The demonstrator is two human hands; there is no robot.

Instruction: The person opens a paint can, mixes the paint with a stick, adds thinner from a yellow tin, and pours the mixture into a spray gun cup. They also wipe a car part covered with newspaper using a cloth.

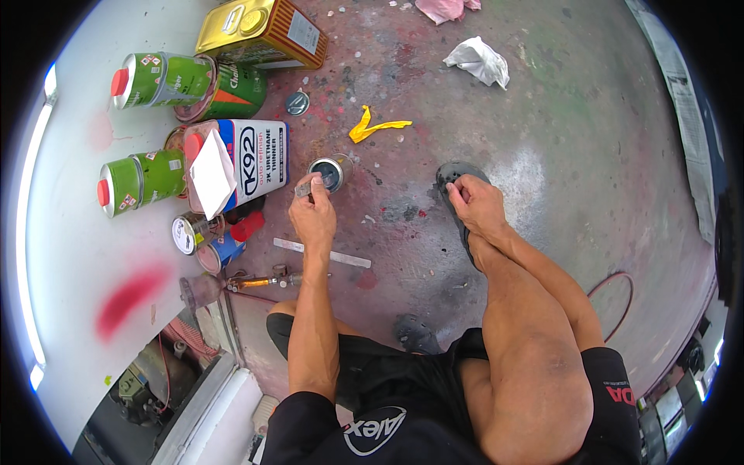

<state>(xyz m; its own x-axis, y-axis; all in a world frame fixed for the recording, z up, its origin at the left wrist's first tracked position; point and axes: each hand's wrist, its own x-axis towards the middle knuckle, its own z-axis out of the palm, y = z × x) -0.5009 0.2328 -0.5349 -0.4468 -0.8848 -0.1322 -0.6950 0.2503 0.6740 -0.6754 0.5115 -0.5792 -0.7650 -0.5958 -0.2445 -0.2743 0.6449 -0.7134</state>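
Note:
My left hand (313, 213) is pinched shut on a small grey stick-like piece (302, 188), right at the near rim of an open can (346, 167). Dark paint (331, 175) shows inside that can; my fingers hide part of its edge. My right hand (476, 204) rests over my foot in a dark clog (457, 170), its fingers curled and nothing showing in them. On the floor by my left forearm lies a flat metal strip (322, 253). A round can lid (297, 102) lies beyond the open can, and a crumpled yellow strip (377, 125) to its right.
Along the left stand a white-and-blue thinner tin (267, 159), green cans (167, 79), a gold tin (298, 39) and smaller cans (190, 232). A spray gun (260, 280) lies nearer me. Crumpled white paper (479, 62) is at the far side; a thin red hose (629, 291) curves at right.

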